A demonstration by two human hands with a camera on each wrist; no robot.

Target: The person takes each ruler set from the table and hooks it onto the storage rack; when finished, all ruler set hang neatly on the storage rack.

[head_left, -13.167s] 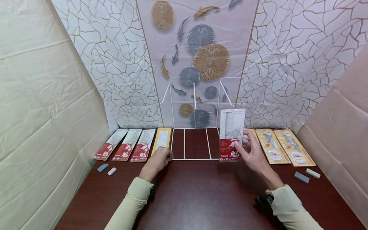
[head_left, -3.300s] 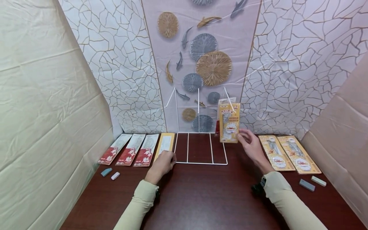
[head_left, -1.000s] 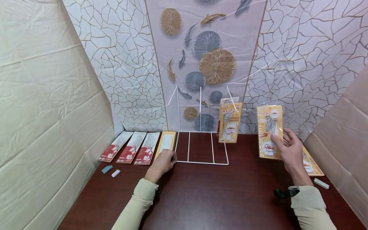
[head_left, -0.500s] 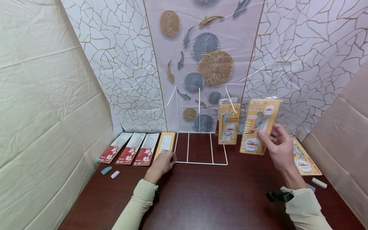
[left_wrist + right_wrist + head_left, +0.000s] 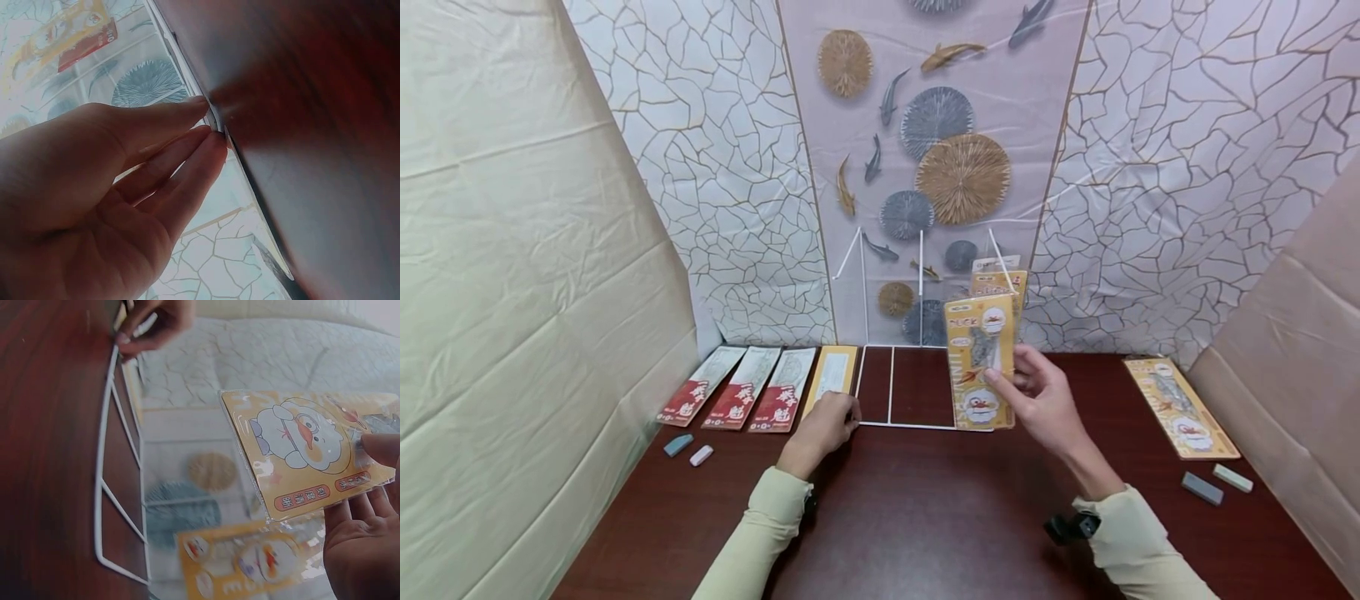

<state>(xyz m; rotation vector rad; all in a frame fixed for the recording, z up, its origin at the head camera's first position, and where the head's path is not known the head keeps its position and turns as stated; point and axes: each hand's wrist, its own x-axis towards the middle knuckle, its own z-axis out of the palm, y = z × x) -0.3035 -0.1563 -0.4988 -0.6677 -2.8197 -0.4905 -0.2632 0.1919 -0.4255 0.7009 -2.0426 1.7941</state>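
Note:
My right hand (image 5: 1047, 404) grips a yellow duck-print ruler pack (image 5: 970, 354) by its right edge, thumb in front. This pack stands upright before the right side of a white wire rack (image 5: 917, 427). From the rack's right prong hangs another yellow duck pack (image 5: 269, 559), with a white ruler pack (image 5: 996, 263) behind it; the held pack partly covers both. At the rack's front left corner, my left hand (image 5: 822, 427) pinches the wire between thumb and fingers, as the left wrist view shows. The middle and left prongs carry nothing.
Several red-and-white ruler packs (image 5: 733, 392) and a yellow pack (image 5: 832, 371) lie left of the rack. One duck pack (image 5: 1180, 408) lies far right. Nearer are a blue eraser (image 5: 678, 445), a white eraser (image 5: 702, 455), a grey block (image 5: 1202, 488) and a pale green block (image 5: 1232, 477).
A white pack and a yellow pack now hang on the right prong. My right hand has picked up another duck pack and carried it left to the rack. The left hand stays put.

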